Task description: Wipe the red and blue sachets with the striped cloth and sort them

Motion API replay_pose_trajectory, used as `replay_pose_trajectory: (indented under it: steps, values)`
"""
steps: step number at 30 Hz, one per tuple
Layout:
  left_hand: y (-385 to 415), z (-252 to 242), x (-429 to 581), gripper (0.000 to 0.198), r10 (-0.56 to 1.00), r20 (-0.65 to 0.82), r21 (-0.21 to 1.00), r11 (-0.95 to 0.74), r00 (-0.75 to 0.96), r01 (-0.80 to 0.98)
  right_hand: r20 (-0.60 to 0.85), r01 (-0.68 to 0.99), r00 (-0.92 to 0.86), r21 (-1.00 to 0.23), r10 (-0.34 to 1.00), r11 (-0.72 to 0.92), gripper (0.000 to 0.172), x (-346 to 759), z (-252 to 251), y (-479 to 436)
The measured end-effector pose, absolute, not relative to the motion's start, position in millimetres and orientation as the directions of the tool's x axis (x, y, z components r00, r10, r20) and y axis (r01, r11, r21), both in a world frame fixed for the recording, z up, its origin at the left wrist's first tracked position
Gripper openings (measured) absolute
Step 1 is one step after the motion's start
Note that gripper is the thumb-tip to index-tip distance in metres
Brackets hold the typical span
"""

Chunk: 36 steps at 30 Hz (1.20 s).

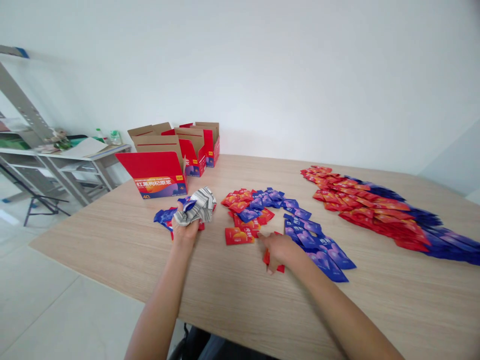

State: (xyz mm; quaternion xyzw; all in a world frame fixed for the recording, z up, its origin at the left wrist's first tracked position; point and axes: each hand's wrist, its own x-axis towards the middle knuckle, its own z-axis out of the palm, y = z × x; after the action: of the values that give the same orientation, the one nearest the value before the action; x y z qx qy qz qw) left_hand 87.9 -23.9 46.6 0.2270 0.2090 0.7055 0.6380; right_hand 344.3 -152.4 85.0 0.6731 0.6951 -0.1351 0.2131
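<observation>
My left hand (185,229) is closed round a crumpled grey-and-white striped cloth (202,205), held just above the table. Blue and red sachets (165,216) show beside and under this hand; whether its fingers also grip one is hidden. To the right, my right hand (277,247) is low over the tabletop, index finger stretched out and thumb apart. That fingertip is at the edge of a flat red sachet (239,236). Another red sachet (280,268) lies partly covered by the same hand. Blue sachets (309,240) fan out beside my right wrist.
Open red cartons (161,172) stand at the back left of the wooden table (123,240). Behind my hands is a loose curve of mixed sachets (258,200). Long overlapping rows of red sachets (371,207) and blue ones (450,240) spread across the right side.
</observation>
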Motion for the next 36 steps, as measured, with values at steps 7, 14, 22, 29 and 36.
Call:
replay_pose_trajectory:
  steps: [7,14,22,29,36]
  values:
    - [-34,55,98,0.028,0.998,-0.061,0.618,0.026,-0.015,-0.786,-0.397,0.996,-0.064,0.026,0.916,0.081,0.043,343,78,-155]
    - [-37,54,100,0.032,0.990,-0.134,0.518,0.099,0.033,-0.850,-0.238,0.998,-0.065,-0.033,0.969,0.059,0.038,345,90,-155]
    - [-61,52,129,0.036,0.931,-0.221,0.428,0.360,0.291,-0.829,-0.108,0.996,0.009,-0.085,0.994,-0.019,0.029,371,115,-149]
    - [-88,37,148,0.040,0.824,-0.147,0.408,0.555,0.548,-0.725,-0.012,0.990,0.095,-0.104,0.995,-0.096,0.032,372,117,-141]
    - [-103,29,158,0.054,0.749,-0.110,0.401,0.635,0.653,-0.660,0.017,0.976,0.182,-0.121,0.983,-0.179,0.029,391,119,-138]
